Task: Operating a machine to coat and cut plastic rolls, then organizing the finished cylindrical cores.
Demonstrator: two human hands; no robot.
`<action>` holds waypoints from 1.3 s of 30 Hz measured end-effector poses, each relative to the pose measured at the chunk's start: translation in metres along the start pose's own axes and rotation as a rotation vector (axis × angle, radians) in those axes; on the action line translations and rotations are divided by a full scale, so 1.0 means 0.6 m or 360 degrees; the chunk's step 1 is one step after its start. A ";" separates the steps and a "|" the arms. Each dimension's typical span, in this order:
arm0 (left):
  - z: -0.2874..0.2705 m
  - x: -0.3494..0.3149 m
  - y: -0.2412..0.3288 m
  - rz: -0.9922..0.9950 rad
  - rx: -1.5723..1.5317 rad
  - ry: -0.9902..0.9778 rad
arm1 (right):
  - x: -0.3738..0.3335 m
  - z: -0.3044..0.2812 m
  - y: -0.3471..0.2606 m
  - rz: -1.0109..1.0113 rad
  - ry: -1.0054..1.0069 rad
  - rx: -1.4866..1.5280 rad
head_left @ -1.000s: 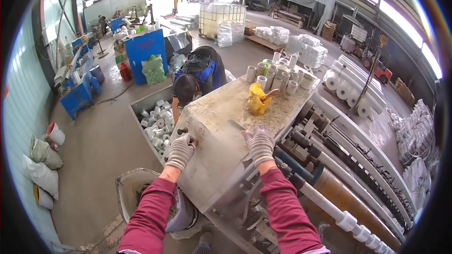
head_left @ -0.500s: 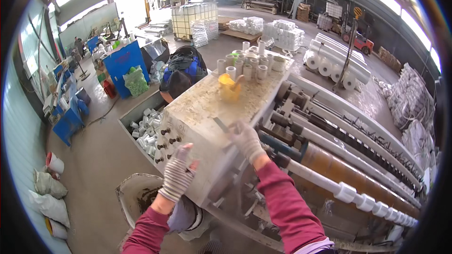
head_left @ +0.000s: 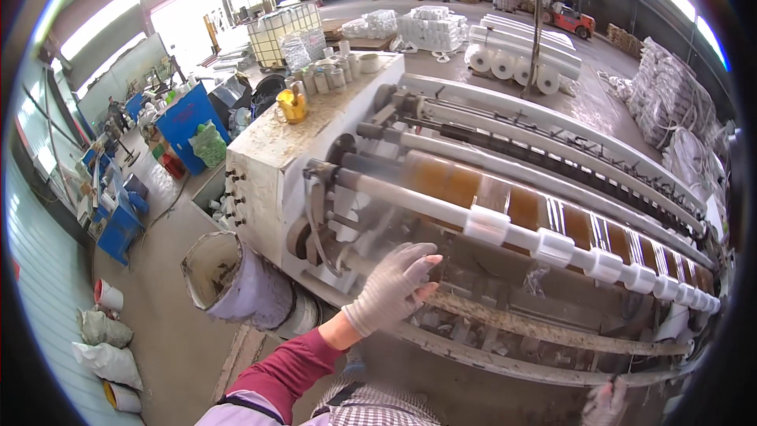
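Note:
My left hand (head_left: pixel 393 290), in a pale glove with bare fingertips, is held in the air with its fingers apart. It is nearest a dirty long bar (head_left: pixel 544 331) low on the machine's front and holds nothing. At the lower right edge my right hand (head_left: pixel 605 404), also gloved, is close to the machine's front rail (head_left: pixel 505 375). Its fingers look curled, but what they hold, if anything, is too small and blurred to make out. Ahead, several white film rolls (head_left: pixel 552 247) sit spaced along a shaft. Behind them a brown roller (head_left: pixel 449 180) carries strips of clear film.
The machine's white end box (head_left: pixel 260 158) carries a yellow pot (head_left: pixel 292 106) and several cardboard cores (head_left: pixel 322 79). A lined waste bin (head_left: pixel 260 288) stands left of my left arm. Bigger film rolls (head_left: pixel 512 67) lie beyond the machine, and sacks (head_left: pixel 106 363) lean along the left wall.
My view has swung right along the machine. Both hands have left the white box; the right went to the lower right. The dark flat strip beside it earlier is no longer visible.

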State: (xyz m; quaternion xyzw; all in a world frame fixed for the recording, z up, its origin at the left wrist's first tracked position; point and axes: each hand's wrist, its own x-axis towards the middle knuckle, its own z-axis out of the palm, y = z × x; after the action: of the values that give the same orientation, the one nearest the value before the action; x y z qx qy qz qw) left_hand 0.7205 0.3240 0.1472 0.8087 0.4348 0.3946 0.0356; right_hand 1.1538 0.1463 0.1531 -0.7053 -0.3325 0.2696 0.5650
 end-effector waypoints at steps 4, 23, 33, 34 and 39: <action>0.049 0.010 0.075 0.0096 0.0006 -0.0071 | -0.008 -0.103 -0.003 -0.0230 0.0178 -0.0239; 0.182 -0.029 0.059 0.0038 0.0362 0.0080 | 0.212 0.094 -0.203 -0.1227 -0.0998 -0.0801; 0.174 0.132 0.062 -0.0210 0.0239 -0.0008 | 0.265 0.516 -0.219 -0.1417 -0.2191 -0.1440; 0.173 0.135 0.065 -0.0241 0.0243 -0.0002 | 0.270 0.551 -0.186 -0.1394 -0.2274 -0.1443; 0.186 0.129 0.078 -0.0372 0.0410 -0.0011 | 0.256 0.658 -0.121 -0.1349 -0.2763 -0.1379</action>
State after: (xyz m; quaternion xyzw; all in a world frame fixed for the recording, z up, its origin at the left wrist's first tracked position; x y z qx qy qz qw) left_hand 0.8508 0.3835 0.1362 0.7519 0.5726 0.3260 -0.0213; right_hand 0.9408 0.5195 0.1382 -0.2385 -0.9090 0.3206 -0.1184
